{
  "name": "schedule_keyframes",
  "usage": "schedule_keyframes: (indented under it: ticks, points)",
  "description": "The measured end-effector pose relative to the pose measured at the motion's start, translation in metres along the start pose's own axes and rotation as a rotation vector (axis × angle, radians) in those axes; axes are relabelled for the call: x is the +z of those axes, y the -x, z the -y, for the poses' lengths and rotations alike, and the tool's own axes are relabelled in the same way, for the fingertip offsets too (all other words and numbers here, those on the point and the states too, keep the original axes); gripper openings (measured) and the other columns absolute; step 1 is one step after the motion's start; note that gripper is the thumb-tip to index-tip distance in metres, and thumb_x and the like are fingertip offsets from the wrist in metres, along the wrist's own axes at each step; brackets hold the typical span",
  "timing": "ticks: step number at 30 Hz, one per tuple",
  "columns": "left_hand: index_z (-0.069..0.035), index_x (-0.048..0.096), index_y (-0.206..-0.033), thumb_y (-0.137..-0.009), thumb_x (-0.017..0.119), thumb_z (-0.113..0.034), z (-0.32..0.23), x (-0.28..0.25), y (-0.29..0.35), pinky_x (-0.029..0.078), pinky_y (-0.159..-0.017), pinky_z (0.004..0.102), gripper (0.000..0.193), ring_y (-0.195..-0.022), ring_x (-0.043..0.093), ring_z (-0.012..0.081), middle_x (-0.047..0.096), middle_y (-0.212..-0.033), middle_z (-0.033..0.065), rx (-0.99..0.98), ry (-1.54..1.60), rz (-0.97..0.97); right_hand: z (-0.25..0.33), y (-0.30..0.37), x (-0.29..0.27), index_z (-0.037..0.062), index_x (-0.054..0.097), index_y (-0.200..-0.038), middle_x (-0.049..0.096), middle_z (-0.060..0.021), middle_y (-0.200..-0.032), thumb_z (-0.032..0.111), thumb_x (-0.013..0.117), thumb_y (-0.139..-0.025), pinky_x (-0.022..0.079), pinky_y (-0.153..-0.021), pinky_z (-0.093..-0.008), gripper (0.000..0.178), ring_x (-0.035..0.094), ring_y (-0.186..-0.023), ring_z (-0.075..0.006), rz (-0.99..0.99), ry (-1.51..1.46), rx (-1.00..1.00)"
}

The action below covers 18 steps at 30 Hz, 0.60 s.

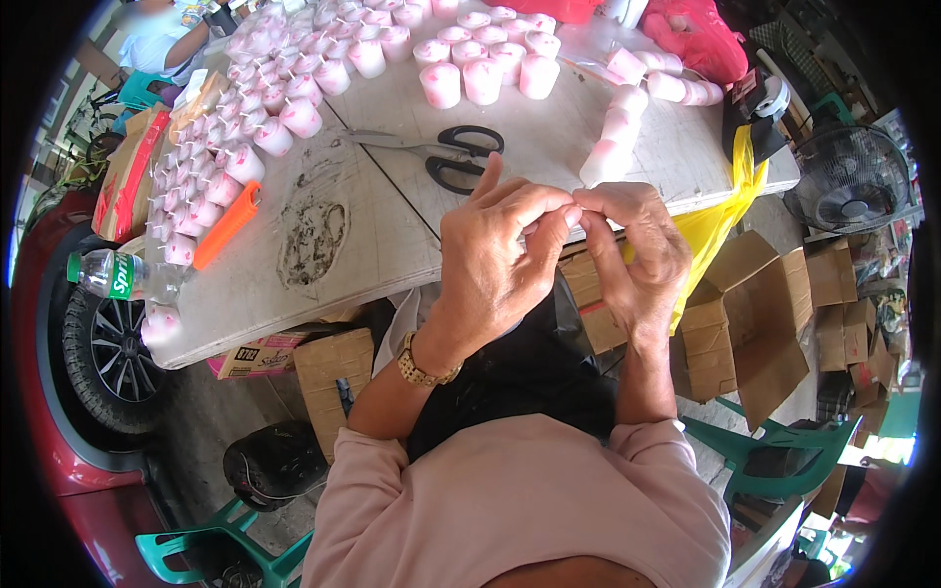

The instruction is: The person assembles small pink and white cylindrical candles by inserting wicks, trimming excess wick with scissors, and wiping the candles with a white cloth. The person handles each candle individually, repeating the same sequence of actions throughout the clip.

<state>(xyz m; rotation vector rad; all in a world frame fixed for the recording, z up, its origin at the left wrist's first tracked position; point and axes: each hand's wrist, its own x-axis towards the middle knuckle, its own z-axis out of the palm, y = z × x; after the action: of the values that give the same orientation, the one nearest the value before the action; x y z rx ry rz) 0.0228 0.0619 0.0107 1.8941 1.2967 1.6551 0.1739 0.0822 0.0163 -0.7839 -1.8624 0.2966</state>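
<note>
My left hand (505, 245) and my right hand (642, 245) meet over the table's front edge. Their thumbs and forefingers are pinched together at the tips. Whatever lies between them, if anything, is too small to make out. Beyond the fingers rest scissors (431, 145) with black handles, blades pointing left. Stacked cups (613, 137), pink and white, lie in a line just past my right hand. At the back centre stands a group of pink-and-white cup-shaped candles (482, 80). Many more candles with upright wicks (300, 118) fill the table's left side in rows.
An orange box cutter (227, 225) and a clear bottle (123, 274) lie at the table's left edge. A yellow plastic bag (711, 230) hangs off the right edge, above an open cardboard box (750, 323). Further right is a fan (848, 181). Another person (167, 44) is at far left.
</note>
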Motion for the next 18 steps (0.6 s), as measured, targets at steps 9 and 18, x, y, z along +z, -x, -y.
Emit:
schedule_keyframes:
  ticks: [9,18]
  points:
    - [-0.007,0.067,-0.088,-0.076,0.074,-0.007,0.009,0.016,0.002,0.031,-0.112,0.059,0.014,-0.051,0.054,0.0145,0.054,-0.064,-0.0012,0.386,-0.445,-0.259,-0.003,-0.004,0.007,0.0019,0.066,-0.089,0.066,-0.0113,-0.086,-0.007,0.066,-0.078,0.052,-0.069,-0.036,0.014,0.064,-0.078,-0.0297,-0.051,0.149,0.038]
    - [-0.009,0.067,-0.081,-0.071,0.069,0.003,0.011,0.019,-0.005,0.036,-0.111,0.0534,0.016,-0.045,0.046,0.0122,0.052,-0.057,-0.0033,0.296,-0.399,-0.203,-0.003,-0.007,0.009,0.0023,0.065,-0.09,0.066,-0.0114,-0.087,-0.008,0.067,-0.078,0.052,-0.07,-0.0353,0.016,0.066,-0.079,-0.0292,-0.055,0.095,0.079]
